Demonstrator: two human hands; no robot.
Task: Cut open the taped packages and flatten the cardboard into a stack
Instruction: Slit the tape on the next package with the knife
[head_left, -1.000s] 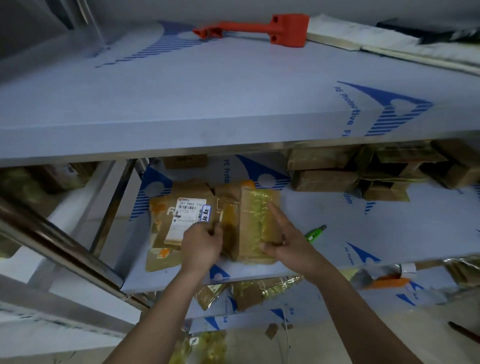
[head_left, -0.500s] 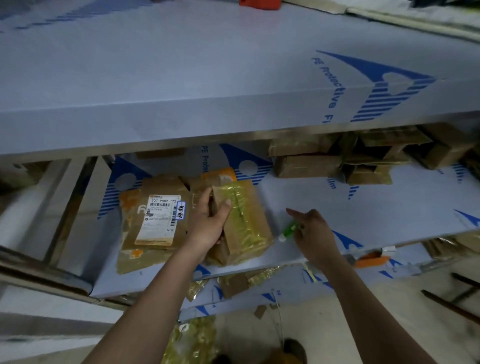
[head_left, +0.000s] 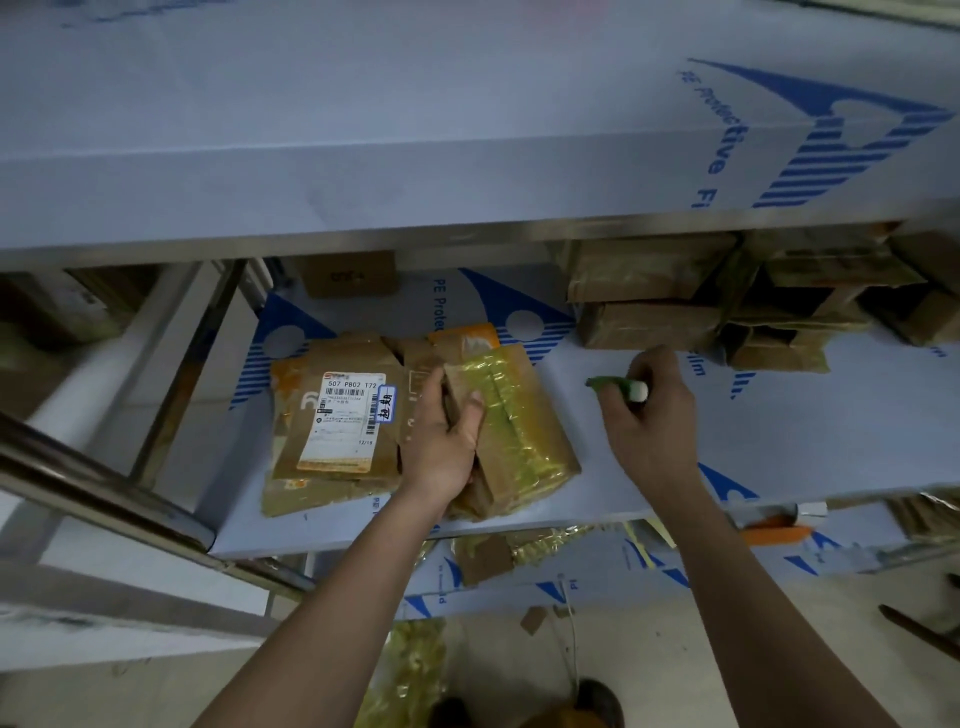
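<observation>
At frame centre my left hand (head_left: 441, 441) curls its fingers around the brown cardboard package wrapped in yellowish clear tape (head_left: 511, 426) on the film-covered shelf (head_left: 779, 431); right of it, my right hand (head_left: 649, 415) pinches the green-and-white utility cutter (head_left: 618, 387).

Steel shelving (head_left: 104, 483) under blue-printed protective film (head_left: 467, 104), pale floor (head_left: 675, 649).

The white shipping label (head_left: 340, 423) on the flattened brown cardboard (head_left: 332, 410) reads "507 P802 172"; the white, blue-printed shelf film (head_left: 717, 130) reads "PE Protective".
</observation>
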